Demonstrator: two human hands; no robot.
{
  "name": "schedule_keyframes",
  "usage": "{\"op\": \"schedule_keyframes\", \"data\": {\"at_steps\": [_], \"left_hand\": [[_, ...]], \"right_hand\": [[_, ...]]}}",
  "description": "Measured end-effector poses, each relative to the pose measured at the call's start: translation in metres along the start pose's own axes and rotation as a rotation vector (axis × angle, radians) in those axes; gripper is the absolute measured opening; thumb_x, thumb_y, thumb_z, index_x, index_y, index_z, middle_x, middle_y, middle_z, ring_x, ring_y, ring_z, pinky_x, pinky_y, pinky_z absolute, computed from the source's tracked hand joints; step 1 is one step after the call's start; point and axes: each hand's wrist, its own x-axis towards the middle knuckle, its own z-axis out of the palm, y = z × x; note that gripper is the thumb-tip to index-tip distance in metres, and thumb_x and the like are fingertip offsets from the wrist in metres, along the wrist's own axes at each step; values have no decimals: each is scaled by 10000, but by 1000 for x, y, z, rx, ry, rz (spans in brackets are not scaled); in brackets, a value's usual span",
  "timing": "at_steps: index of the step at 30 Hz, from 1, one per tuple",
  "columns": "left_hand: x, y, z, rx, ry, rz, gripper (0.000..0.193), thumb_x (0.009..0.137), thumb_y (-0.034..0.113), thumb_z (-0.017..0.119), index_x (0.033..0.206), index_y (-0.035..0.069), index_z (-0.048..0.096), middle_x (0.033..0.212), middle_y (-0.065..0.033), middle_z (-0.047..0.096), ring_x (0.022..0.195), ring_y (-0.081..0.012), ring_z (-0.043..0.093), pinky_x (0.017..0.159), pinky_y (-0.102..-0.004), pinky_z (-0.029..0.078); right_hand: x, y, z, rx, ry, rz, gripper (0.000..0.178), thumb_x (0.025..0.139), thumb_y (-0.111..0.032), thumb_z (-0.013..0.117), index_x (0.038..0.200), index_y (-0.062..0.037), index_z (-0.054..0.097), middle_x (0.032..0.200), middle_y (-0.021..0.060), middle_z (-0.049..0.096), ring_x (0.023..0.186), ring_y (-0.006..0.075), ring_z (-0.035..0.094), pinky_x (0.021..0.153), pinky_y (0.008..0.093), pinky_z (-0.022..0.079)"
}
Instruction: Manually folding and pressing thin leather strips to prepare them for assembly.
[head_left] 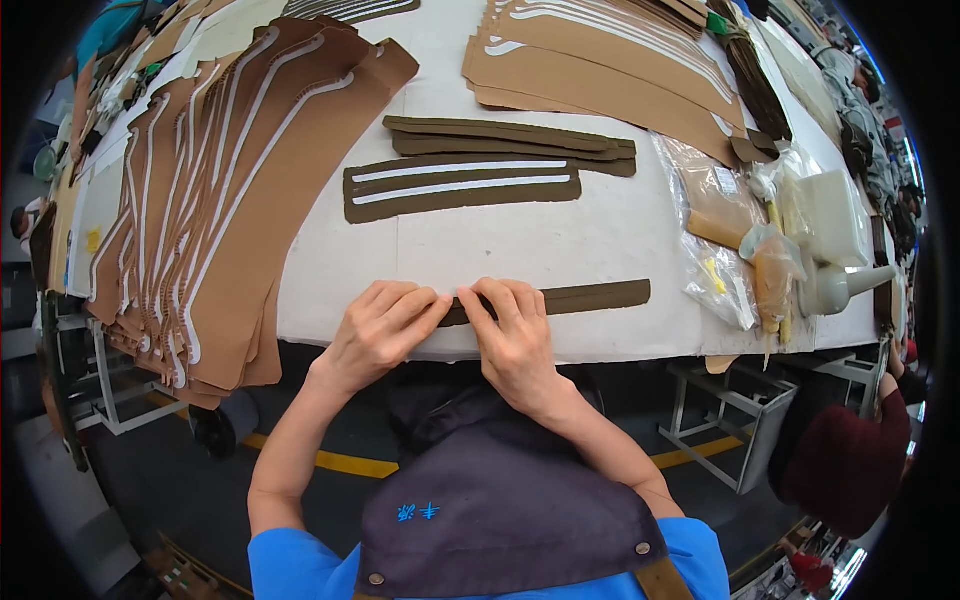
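Note:
A long, narrow dark brown strip (600, 297) lies along the near edge of the white table, a lengthwise line showing on its right part. My left hand (382, 328) pinches it at the left end, fingertips pressed together. Close beside, my right hand (515, 335) also has thumb and fingers closed on the strip; the fingers cover much of that end. Farther back lie flat dark brown strips (450, 206) bearing two white bands. Just behind them is a small pile of narrow, folded-looking dark brown strips (500, 134).
Tan panels (290, 185) with white curved lines fan out at left, overhanging the table's near edge. Another stack of tan panels (600, 88) is at the back right. Plastic bags (712, 200), a white squeeze bottle (835, 288) and a brush (775, 270) sit at right.

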Motion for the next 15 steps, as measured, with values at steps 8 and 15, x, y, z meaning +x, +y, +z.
{"op": "schedule_keyframes", "data": {"at_steps": [8,15], "left_hand": [[-37,30,2,25,236,-202,372,755,1,792,1125,32,759,1082,-84,678,928,-296,652,779,-402,543],[-45,46,19,101,195,-337,348,873,201,793,1184,55,740,1218,-64,684,1111,-280,607,957,-437,471]], "right_hand": [[2,-1,1,-69,-22,-85,462,871,-118,717,1288,68,644,1259,157,584,1134,322,560,957,470,442],[6,-7,1,-177,-86,-139,511,900,-251,750,1315,31,650,1288,151,580,1159,316,542,963,469,432]]}}
